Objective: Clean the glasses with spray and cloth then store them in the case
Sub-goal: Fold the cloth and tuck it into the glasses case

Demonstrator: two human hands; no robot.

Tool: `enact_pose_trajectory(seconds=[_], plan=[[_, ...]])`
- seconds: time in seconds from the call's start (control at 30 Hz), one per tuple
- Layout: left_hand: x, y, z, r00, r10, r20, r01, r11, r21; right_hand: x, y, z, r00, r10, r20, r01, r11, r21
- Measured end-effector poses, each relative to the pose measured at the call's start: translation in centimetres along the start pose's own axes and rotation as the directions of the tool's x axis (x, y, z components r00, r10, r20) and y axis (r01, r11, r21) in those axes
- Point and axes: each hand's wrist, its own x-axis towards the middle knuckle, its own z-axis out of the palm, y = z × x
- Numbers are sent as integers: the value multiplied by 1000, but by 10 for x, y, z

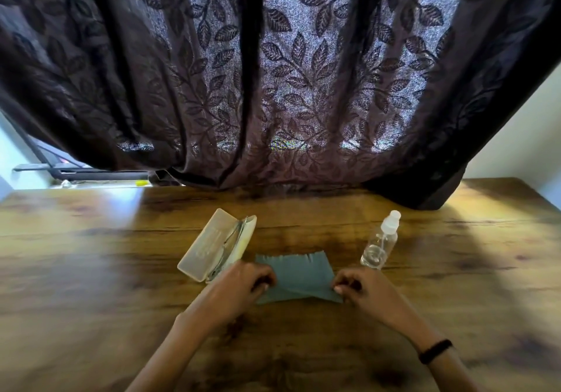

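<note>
My left hand pinches the cloth at its nine o'clock edge and my right hand pinches its three o'clock corner, fingers curled on the fabric, which lies partly folded on the counter. The glasses sit in the open case, at about ten o'clock from the cloth and just beside my left knuckles. The spray bottle stands upright at one o'clock, near my right hand.

The risks, as I judge them: lifting the cloth carelessly could swing my right wrist into the bottle. It is tall, narrow and nearly empty, so it would tip easily. On the left, a snagged cloth edge could drag the case lid or nudge the glasses out onto the wood and scratch a lens.
</note>
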Motion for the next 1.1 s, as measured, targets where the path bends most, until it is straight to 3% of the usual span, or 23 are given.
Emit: enact_pose_trajectory(seconds=[0.4, 0.63, 0.9, 1.1], plan=[[39, 2, -8, 991, -88, -102, 114, 951, 287, 67, -5, 6, 982, 78, -170, -91, 993, -72], [44, -3, -5, 987, -125, -103, 151, 938, 313, 76, 1, 11, 959, 138, -247, -168, 980, -105], [43, -5, -4, 989, -109, -102, 136, 936, 324, 74, 4, 15, 974, 91, -209, -125, 980, -156], [42, -5, -3, 991, -74, -111, 110, 924, 367, 76, 4, 16, 952, 54, -301, -95, 988, -123]])
